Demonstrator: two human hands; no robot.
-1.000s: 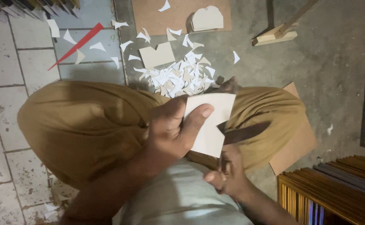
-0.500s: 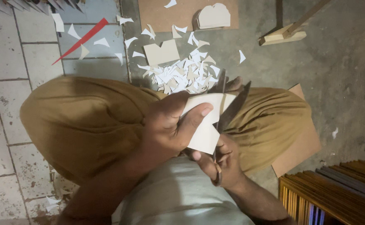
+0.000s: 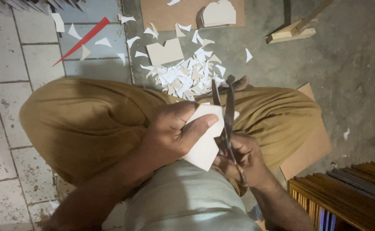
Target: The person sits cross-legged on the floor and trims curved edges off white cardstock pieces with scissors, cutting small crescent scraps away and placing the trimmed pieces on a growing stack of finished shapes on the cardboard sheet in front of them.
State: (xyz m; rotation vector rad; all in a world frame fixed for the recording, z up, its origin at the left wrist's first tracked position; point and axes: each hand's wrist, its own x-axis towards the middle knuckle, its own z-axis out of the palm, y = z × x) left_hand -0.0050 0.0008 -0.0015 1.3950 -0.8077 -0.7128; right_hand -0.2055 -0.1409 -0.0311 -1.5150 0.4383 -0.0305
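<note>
Left hand (image 3: 170, 137) grips white card (image 3: 204, 141) over lap | right hand (image 3: 243, 160) closed on dark scissors (image 3: 226, 115), blades at card's right edge | trimming under way; next snip likely needs card turned | offcuts pile (image 3: 187, 77) on floor ahead

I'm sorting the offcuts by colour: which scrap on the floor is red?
The long, thin red sliver on the pale tiles at upper left. Every other scrap, including the heap of clippings, is white or beige.
</note>
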